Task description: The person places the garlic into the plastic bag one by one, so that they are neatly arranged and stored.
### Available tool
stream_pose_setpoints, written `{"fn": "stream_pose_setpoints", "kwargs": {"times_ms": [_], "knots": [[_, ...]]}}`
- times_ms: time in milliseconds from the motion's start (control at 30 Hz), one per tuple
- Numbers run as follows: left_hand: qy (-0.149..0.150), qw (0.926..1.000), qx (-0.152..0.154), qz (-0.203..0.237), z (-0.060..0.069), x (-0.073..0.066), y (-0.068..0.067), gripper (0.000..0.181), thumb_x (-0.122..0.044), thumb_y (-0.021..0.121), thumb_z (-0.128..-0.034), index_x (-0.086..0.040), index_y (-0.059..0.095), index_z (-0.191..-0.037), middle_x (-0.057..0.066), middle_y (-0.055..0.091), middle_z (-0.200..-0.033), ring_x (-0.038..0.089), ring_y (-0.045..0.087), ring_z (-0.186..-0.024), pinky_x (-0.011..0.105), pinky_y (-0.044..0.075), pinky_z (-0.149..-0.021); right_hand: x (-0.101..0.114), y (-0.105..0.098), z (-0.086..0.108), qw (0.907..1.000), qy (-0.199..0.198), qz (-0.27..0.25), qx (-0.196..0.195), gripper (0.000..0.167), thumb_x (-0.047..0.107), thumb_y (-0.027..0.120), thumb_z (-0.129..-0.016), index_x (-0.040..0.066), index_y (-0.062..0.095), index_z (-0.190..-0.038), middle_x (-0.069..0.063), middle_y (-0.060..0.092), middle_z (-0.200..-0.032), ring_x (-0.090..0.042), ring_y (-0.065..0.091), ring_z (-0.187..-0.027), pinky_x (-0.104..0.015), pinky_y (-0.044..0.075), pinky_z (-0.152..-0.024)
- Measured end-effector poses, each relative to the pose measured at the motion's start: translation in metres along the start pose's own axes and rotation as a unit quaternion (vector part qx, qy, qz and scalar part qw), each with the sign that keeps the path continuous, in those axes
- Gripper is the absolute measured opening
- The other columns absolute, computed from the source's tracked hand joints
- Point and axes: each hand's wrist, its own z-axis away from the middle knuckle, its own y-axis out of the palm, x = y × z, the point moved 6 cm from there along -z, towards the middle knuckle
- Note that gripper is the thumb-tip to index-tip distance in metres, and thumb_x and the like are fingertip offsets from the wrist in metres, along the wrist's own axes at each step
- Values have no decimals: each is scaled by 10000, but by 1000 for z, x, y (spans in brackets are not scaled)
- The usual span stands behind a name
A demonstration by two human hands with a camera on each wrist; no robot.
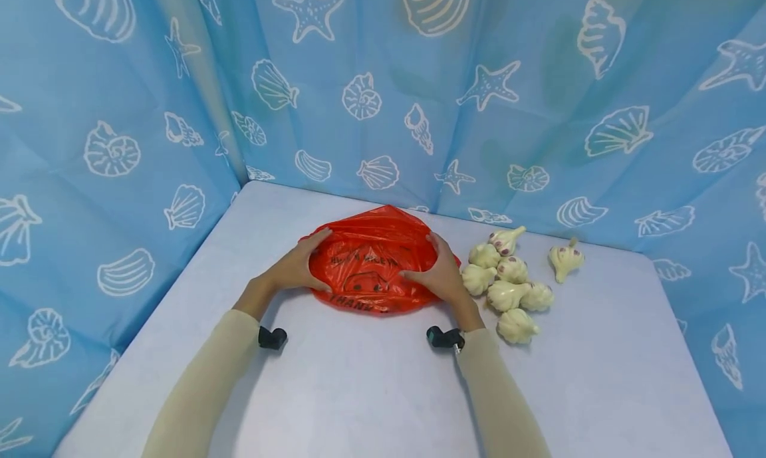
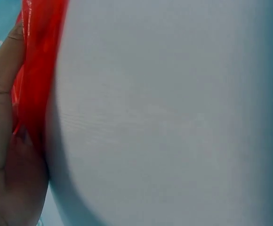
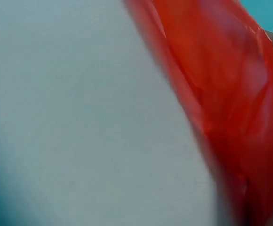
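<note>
One red plastic bag point(image 1: 362, 285) lies, in the head view, on the white table point(image 1: 359, 391), between the left hand point(image 1: 291, 265) and the right hand point(image 1: 445, 272). Each grip is rather wide and holds one side of this bag, the thumb on the nearer part. Seven garlic bulbs point(image 1: 512, 270) are grouped just to the right of the right grip; one separate bulb point(image 1: 565, 261) lies farther right. In the left wrist view, the red plastic is against the thumb. In the right wrist view, red plastic fills the grip's side, and the fingers are mostly hidden.
</note>
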Motion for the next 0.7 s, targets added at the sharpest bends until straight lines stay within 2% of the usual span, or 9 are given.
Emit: {"fn": "stream_pose_setpoints", "kwargs": {"times_ms": [133, 233, 300, 367, 433, 500, 533, 700], "knots": [[-376, 9991, 209, -45, -1, -4, -9, 1057, -409, 881, -667, -232, 305, -1536, 23, 241, -1592, 283, 253, -1432, 536, 382, -1058, -1, 4, -1, 9999, -16, 170, 20, 1138, 475, 855, -692, 114, 191, -1541, -78, 315, -1532, -284, 315, -1386, -539, 365, -1074], [-646, 9976, 223, -105, 3, -14, -24, 904, -339, 866, -708, -222, 418, -1484, 70, 360, -1531, 315, 329, -1385, 523, 467, -978, -1, 8, -2, 9995, -76, 283, 113, 1164, 491, 856, -683, 117, 175, -1548, -77, 303, -1535, -280, 305, -1393, -536, 343, -1090], [-617, 9980, -51, -116, 6, -25, -38, 768, -276, 855, -737, -190, 511, -1418, 92, 473, -1441, 319, 431, -1302, 493, 518, -918, -1, 9, -2, 9992, -89, 354, 160, 1183, 504, 857, -675, 126, 161, -1554, -73, 297, -1538, -276, 303, -1396, -535, 343, -1090], [-470, 9974, -534, -101, 7, -38, -51, 628, -224, 846, -753, -157, 598, -1326, 93, 573, -1314, 307, 535, -1165, 454, 561, -841, -1, 9, -2, 9989, -84, 409, 202, 1200, 513, 857, -666, 136, 148, -1558, -74, 290, -1539, -278, 303, -1394, -541, 356, -1079], [-243, 9948, -988, 28, 5, -51, -59, 521, -184, 835, -766, -132, 646, -1249, 78, 621, -1208, 277, 589, -1033, 407, 585, -773, 0, 8, -2, 9987, -58, 438, 236, 1219, 524, 857, -658, 147, 133, -1563, -74, 285, -1539, -279, 303, -1392, -546, 377, -1062], [-25, 9920, -1242, 236, 1, -59, -59, 457, -164, 824, -781, -116, 663, -1206, 62, 635, -1148, 254, 607, -973, 386, 584, -774, 0, 7, -2, 9988, -21, 411, 260, 1230, 524, 860, -651, 156, 124, -1565, -75, 284, -1536, -283, 304, -1388, -552, 400, -1040], [53, 9913, -1272, 334, -1, -60, -56, 443, -160, 814, -792, -117, 662, -1206, 50, 634, -1157, 242, 606, -990, 386, 578, -799, 0, 7, -2, 9989, -1, 384, 278, 1234, 523, 862, -649, 160, 120, -1566, -75, 283, -1536, -283, 303, -1388, -552, 406, -1035], [101, 9892, -1147, 910, -16, -50, -29, 463, -199, 792, -828, -155, 630, -1259, 11, 607, -1239, 207, 550, -1174, 421, 497, -969, 0, 4, -2, 9989, 86, 312, 343, 1225, 498, 869, -652, 162, 125, -1565, -60, 277, -1540, -273, 304, -1382, -538, 428, -1020]]}}
